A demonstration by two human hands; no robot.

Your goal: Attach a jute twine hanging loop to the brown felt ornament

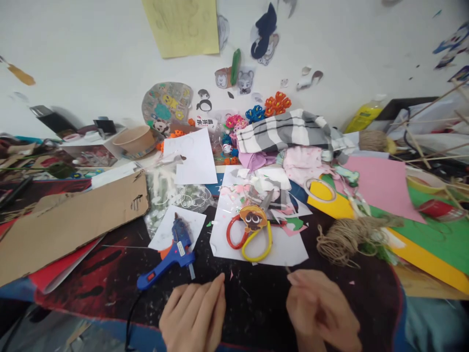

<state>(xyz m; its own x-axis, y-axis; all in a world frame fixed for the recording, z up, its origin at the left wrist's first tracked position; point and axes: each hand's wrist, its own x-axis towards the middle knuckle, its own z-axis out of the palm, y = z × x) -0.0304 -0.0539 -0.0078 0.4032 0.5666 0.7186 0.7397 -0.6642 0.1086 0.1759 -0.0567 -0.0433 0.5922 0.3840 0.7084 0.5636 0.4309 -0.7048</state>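
My left hand (194,315) is over the near edge of the dark desk mat, its fingers curled and pressed together at the tips. Whatever it may pinch is hidden. To its right, my right hand (322,310) is closed too, thumb and forefinger together, with a faint thin bit at the fingertips too blurred to name. Beyond the left hand, a blue glue gun (176,252) rests on a white paper square (196,222). Scissors with red and yellow handles (269,244) lie on white paper (289,249) between and beyond the hands, a brown cartoon-eyed cutout (253,218) over them.
Cardboard (76,215) spans the left side. A twine bundle (344,242) sits on the right, near green, yellow and pink sheets (381,186). Checked cloth (286,132) and pipe-cleaner flowers (277,103) are against the wall. The glue gun's cord (129,318) hangs at the front edge.
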